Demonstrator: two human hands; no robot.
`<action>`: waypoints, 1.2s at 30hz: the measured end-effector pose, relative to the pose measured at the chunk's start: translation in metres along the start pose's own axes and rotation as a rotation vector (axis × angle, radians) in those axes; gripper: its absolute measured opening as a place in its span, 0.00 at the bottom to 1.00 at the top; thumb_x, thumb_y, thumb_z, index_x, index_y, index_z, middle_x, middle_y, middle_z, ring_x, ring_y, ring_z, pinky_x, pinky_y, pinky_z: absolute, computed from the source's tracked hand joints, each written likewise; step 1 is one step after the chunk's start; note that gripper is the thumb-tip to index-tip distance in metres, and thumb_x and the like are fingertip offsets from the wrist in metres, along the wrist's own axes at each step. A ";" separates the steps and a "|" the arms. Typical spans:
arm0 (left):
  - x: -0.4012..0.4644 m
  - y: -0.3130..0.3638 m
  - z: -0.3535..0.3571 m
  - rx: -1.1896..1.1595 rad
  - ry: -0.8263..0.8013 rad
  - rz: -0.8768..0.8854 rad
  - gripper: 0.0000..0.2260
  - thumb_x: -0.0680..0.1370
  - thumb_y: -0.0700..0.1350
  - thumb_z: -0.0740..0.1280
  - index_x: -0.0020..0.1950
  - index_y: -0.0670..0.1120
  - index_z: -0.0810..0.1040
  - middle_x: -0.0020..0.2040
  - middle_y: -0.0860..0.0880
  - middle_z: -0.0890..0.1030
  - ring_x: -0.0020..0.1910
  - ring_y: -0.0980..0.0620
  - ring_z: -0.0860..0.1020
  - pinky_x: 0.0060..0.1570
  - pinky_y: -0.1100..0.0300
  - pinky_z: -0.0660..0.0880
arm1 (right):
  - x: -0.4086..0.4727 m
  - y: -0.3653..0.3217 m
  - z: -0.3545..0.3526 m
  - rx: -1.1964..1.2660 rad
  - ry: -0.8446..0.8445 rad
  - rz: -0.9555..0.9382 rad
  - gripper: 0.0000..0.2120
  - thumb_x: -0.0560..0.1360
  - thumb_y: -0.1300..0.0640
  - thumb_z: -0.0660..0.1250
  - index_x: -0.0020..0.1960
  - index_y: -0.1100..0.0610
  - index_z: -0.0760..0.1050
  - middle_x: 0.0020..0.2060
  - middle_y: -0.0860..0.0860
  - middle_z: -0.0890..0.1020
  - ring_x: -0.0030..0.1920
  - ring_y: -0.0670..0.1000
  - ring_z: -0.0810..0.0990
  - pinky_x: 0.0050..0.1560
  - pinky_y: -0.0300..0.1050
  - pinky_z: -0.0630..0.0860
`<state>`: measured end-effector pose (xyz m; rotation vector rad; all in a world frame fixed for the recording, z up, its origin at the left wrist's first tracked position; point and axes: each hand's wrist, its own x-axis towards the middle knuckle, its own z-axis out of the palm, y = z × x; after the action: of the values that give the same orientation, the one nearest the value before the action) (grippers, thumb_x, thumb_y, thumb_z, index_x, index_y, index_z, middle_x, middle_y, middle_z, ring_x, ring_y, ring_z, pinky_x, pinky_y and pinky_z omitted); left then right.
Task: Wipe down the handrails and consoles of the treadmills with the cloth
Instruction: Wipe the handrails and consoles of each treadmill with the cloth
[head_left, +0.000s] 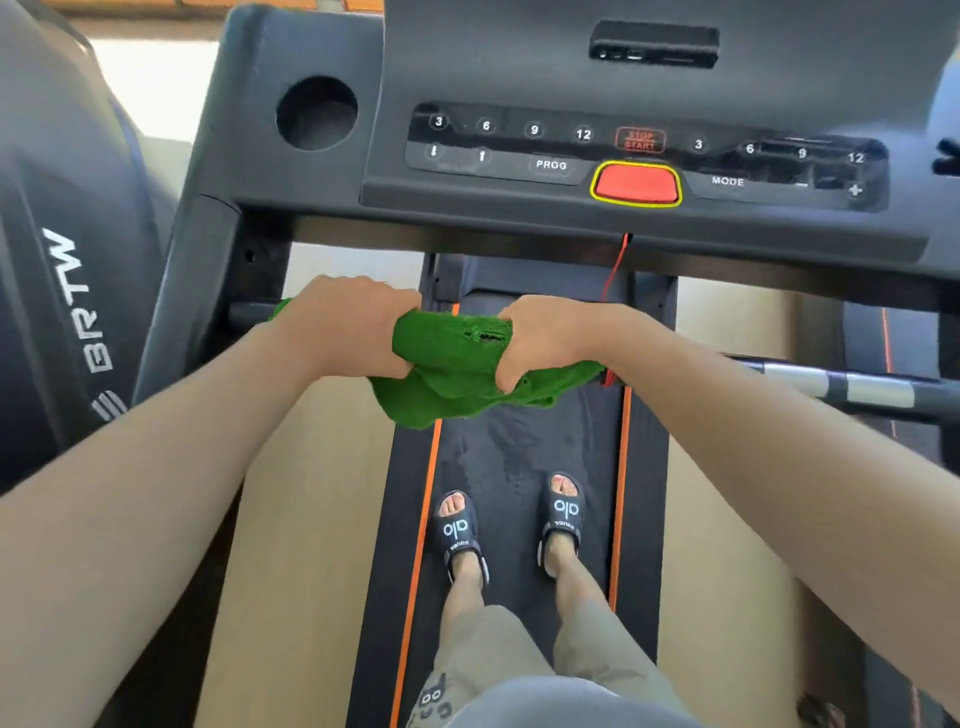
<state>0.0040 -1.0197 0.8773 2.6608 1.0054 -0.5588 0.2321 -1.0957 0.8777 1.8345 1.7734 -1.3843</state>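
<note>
The person stands on the treadmill belt (524, 467), holding the green cloth (457, 364) below the console (519, 208). The left hand (348, 327) and right hand (545, 338) each grip one end in a closed fist, probably bunching it into a pad for wiping. The handrail (841, 387) sits just right.

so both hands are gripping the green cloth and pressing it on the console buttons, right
Not quite. Both the left hand and right hand do grip the green cloth, but the head view shows it held in the air below the console, above the belt, not on the buttons.
</note>
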 end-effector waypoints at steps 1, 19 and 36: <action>-0.004 -0.003 0.001 0.019 0.020 0.009 0.14 0.69 0.57 0.69 0.47 0.54 0.69 0.39 0.55 0.76 0.40 0.47 0.78 0.39 0.54 0.70 | -0.004 0.000 0.013 -0.121 0.197 -0.009 0.15 0.66 0.47 0.74 0.45 0.52 0.73 0.37 0.46 0.78 0.38 0.56 0.78 0.38 0.48 0.72; 0.029 0.102 0.004 0.060 0.165 0.107 0.11 0.73 0.50 0.67 0.50 0.50 0.67 0.43 0.52 0.77 0.40 0.43 0.80 0.36 0.53 0.67 | -0.043 0.016 0.047 -0.498 0.582 0.067 0.17 0.72 0.61 0.67 0.49 0.55 0.58 0.43 0.50 0.76 0.47 0.56 0.79 0.43 0.47 0.61; 0.028 0.107 -0.001 0.115 0.125 0.009 0.12 0.73 0.50 0.68 0.53 0.50 0.70 0.45 0.50 0.80 0.44 0.42 0.81 0.39 0.55 0.67 | -0.047 0.003 0.045 -0.461 0.543 -0.060 0.19 0.77 0.61 0.65 0.66 0.61 0.65 0.61 0.55 0.77 0.60 0.58 0.77 0.52 0.48 0.67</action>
<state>0.0957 -1.0822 0.8757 2.8310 1.0232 -0.4675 0.2230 -1.1596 0.8879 2.0027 2.1711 -0.4294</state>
